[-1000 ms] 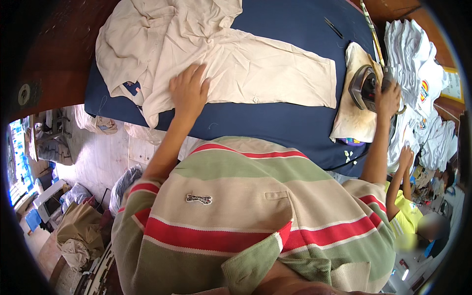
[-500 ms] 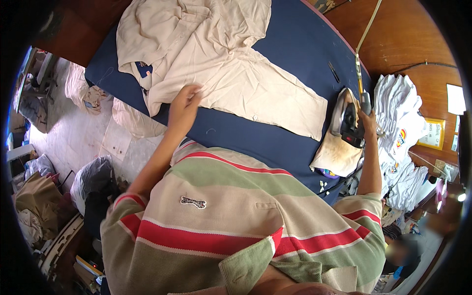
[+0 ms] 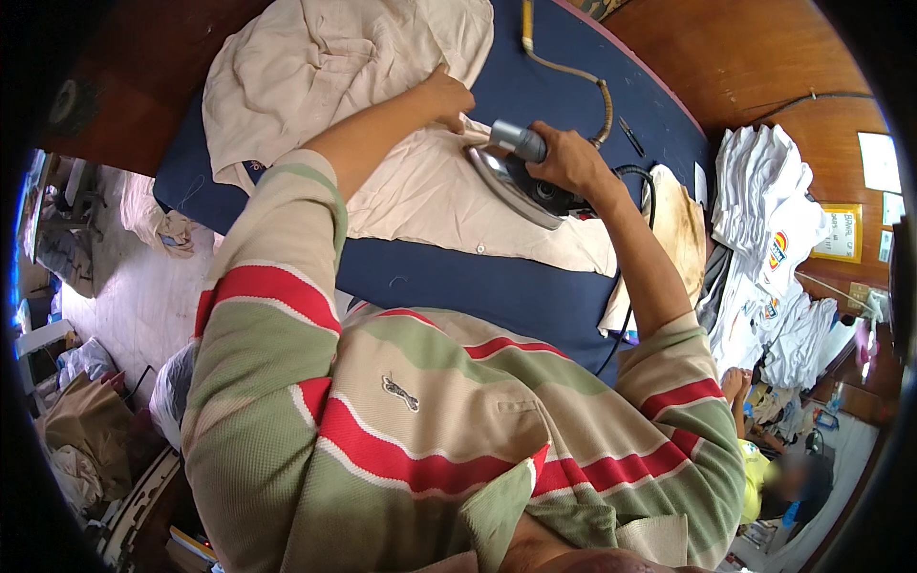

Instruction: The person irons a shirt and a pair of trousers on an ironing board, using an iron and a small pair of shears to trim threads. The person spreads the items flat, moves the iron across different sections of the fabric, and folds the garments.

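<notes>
Gripping the grey handle of a steam iron [image 3: 521, 177], the right hand [image 3: 571, 160] sits just above the middle of the frame, its fingers wrapped shut around the handle. That iron rests sole-down on a cream shirt [image 3: 382, 124], which lies spread over the blue padded counter [image 3: 497, 286] from the upper left toward the centre right. Just left of the iron's tip, the left hand [image 3: 447, 97] presses on the cloth with its fingers curled down onto the fabric, pinning a fold; whether they pinch it I cannot tell. A cloth-covered cord [image 3: 573, 72] curves from the top edge down toward the iron. At the right edge of the blue padding lies a stained beige pad [image 3: 680, 229], and beyond it, on the wooden surface at the right of the frame, a stack of folded white garments [image 3: 764, 201]. Filling the lower half of the frame is the person's own striped polo shirt [image 3: 430, 430] in red, green and tan
</notes>
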Demonstrator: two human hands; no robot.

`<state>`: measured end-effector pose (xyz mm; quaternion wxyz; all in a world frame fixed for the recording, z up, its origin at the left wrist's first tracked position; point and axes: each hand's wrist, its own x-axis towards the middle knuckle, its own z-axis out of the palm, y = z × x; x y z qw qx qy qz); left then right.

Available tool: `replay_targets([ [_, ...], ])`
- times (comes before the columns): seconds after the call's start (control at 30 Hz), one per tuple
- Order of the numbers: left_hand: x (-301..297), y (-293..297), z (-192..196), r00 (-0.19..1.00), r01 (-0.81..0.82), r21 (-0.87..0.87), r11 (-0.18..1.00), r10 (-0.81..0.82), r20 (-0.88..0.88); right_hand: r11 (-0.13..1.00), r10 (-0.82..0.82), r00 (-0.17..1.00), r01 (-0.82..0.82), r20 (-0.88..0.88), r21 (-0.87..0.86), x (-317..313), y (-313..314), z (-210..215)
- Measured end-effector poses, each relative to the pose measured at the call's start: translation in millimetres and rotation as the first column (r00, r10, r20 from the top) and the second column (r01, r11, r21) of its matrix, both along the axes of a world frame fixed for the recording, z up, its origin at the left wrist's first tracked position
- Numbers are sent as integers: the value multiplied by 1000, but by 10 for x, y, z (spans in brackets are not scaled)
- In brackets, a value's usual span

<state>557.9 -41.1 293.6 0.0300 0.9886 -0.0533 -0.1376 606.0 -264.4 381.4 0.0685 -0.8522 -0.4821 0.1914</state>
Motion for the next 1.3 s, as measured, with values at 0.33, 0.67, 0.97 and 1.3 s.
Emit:
replay_targets([
  [0.33, -164, 315, -65, 994, -106, -137, 985, 110, 26, 979, -202, 979, 200, 33, 41, 107, 210, -60],
  [0.67, -174, 470, -251, 964, -123, -126, 984, 148, 220, 995, 4, 1000, -6, 22, 99, 108, 446, -136],
  [0.97, -2286, -359, -257, 540, -569, -785, 245, 831, -132, 976, 160, 984, -170, 77, 139, 229, 602, -198],
  [1.3, -2686, -1036, -102, -94, -22, -715, -699, 714, -694, 893, 449, 889, -450, 92, -12, -465, 736, -116],
])
